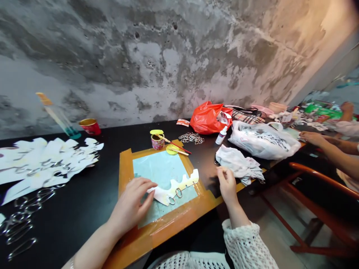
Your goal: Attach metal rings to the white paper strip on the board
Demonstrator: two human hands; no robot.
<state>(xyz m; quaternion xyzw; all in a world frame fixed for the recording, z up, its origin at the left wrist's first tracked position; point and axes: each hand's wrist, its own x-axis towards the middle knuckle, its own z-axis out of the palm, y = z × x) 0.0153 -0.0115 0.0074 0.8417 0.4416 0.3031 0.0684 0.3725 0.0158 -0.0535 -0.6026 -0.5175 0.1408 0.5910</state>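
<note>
My left hand (138, 200) pinches the left end of a white and pale yellow cut-out strip (179, 185), which lies over a light blue sheet (158, 166) taped down with brown tape. Two metal rings (178, 192) hang at the strip's lower edge. To the right of the sheet, my right hand (227, 183) is raised with its fingertips pressed together beside a crumpled white cloth (238, 162); whatever it may hold is too small to make out. Behind the sheet stand a small open jar (157, 141), its yellow-green lid (172, 150) and a brush (176, 144).
White cut-outs (50, 160) and metal rings (19, 224) spread at the left. Further back are a red cup (90, 127), red bag (209, 117), small bottle (221, 135) and white plastic bag (263, 140). Another person's hand (311, 137) and a chair (322, 186) are at the right.
</note>
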